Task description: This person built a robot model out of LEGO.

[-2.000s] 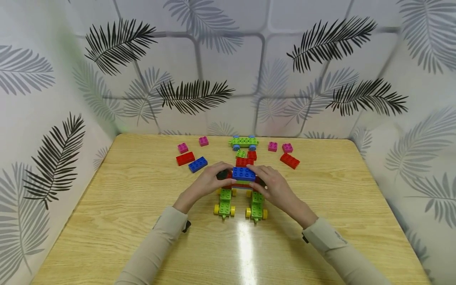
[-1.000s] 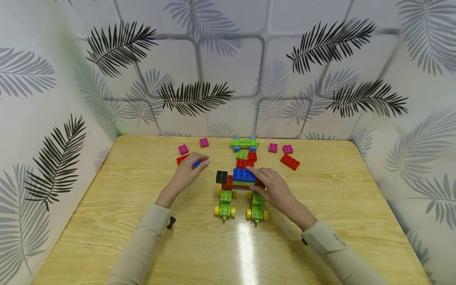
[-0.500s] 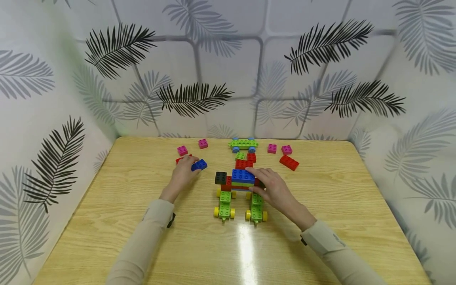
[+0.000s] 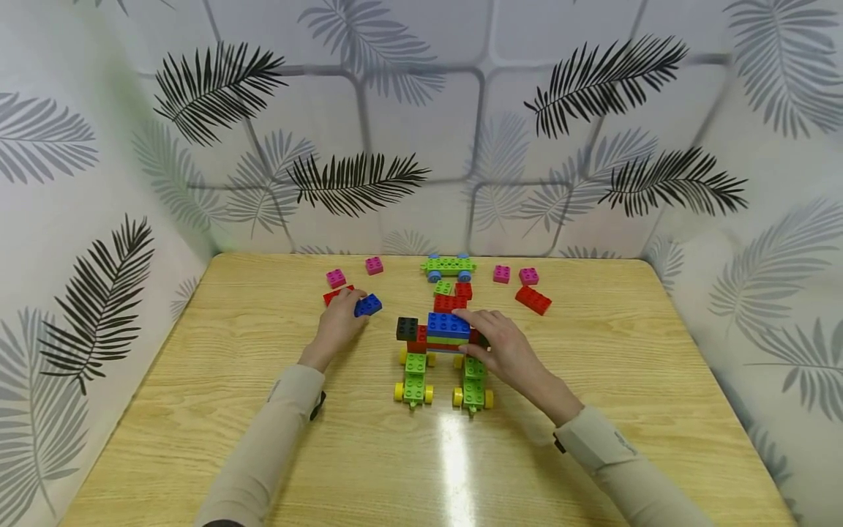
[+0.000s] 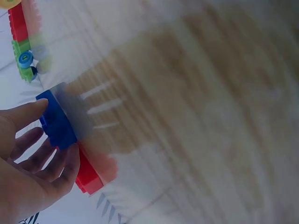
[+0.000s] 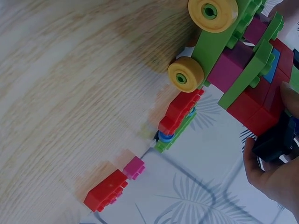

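Now my left hand (image 4: 337, 322) has left the brick model (image 4: 444, 344) and pinches the loose blue brick (image 4: 368, 304); right hand (image 4: 500, 348) fingers still grip the model.

Both sleeved forearms stretch forward over the table, the left hand (image 4: 340, 320) angled outward with fingers curled in a pinch, the right hand (image 4: 502, 344) closer to centre, its thumb and fingers bent in a light grip.
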A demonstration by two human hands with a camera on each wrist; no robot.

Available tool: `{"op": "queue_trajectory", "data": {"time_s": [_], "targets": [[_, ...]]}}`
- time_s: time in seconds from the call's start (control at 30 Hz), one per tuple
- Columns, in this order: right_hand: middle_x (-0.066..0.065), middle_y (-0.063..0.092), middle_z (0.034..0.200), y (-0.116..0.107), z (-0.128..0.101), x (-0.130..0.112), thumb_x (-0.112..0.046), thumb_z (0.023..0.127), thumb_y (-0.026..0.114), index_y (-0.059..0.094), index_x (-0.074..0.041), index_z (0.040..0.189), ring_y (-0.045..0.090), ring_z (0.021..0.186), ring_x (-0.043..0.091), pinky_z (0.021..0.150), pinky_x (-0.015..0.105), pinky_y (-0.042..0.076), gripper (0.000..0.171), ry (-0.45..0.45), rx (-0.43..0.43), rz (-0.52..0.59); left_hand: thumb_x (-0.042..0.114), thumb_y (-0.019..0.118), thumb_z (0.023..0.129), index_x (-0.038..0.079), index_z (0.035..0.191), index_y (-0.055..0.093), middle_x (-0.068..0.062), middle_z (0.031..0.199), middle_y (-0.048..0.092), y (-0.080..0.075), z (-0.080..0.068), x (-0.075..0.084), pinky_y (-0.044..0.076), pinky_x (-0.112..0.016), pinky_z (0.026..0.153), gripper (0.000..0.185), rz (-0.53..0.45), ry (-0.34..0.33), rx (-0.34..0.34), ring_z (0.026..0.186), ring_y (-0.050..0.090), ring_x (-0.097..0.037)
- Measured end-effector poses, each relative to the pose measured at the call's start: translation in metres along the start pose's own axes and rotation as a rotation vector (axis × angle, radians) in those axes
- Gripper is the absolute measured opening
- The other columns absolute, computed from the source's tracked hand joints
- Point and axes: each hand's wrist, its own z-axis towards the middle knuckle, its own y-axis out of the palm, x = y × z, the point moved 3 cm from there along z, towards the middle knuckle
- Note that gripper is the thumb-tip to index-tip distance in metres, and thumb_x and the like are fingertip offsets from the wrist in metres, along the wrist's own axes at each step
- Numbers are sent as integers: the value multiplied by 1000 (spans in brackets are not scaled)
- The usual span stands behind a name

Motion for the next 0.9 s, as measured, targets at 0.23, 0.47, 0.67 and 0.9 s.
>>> {"op": "queue_trajectory", "data": {"time_s": [0.23, 0.47, 0.67, 0.9], "targets": [[8, 64, 120, 1, 0, 0, -16, 82, 77, 52, -12, 138, 57, 109, 27, 93, 46, 46, 61, 16, -14, 7, 14, 70, 89, 3, 131, 53, -20, 128, 54, 1, 0, 2, 47, -55, 91, 47, 30, -19, -12, 116, 53, -35], [8, 64, 119, -1, 0, -1, -16, 82, 77, 51, -13, 138, 57, 107, 26, 93, 46, 47, 63, 22, -18, 0, 13, 71, 88, 3, 131, 54, -20, 126, 55, 1, 1, 2, 47, -54, 91, 47, 54, -17, -7, 115, 53, -35], [7, 64, 119, -1, 0, -1, -16, 82, 77, 50, -14, 139, 57, 107, 26, 92, 46, 47, 63, 24, -17, 1, 13, 71, 88, 3, 131, 54, -19, 127, 55, 0, 0, 3, 47, -53, 91, 47, 58, -10, -4, 115, 52, -35], [8, 62, 123, -2, 0, -1, -17, 82, 76, 50, -14, 139, 56, 112, 27, 94, 48, 46, 63, 33, -25, 0, 13, 71, 88, 3, 129, 54, -19, 125, 56, 0, -1, 3, 49, -53, 89, 45, 74, 1, -12, 113, 53, -35]]}}
